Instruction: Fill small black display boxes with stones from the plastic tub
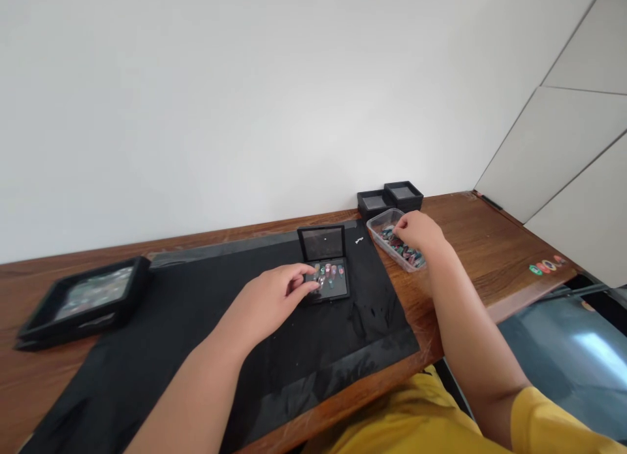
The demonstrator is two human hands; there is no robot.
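A small black case (326, 297) with a raised clear-windowed lid (322, 242) lies on the black mat. Inside it sit several colourful press-on nails (332, 271), in pink, green and clear tones. My left hand (272, 297) reaches over the case's left side, its thumb and forefinger apart beside the nails, the other fingers curled. To the right, a clear plastic tub (390, 249) contains a heap of mixed press-on nails (409, 253). My right hand (420, 232) is over that tub with fingertips pinched together; whatever is between them is hidden.
Stacked black cases (375, 201) stand against the wall behind the tub. At the left lies a larger pile of black cases (88, 297) with clear windows. Round stickers (546, 266) mark the wooden tabletop (470, 238) near its right front edge. A white scrap (359, 240) rests on the mat (196, 317).
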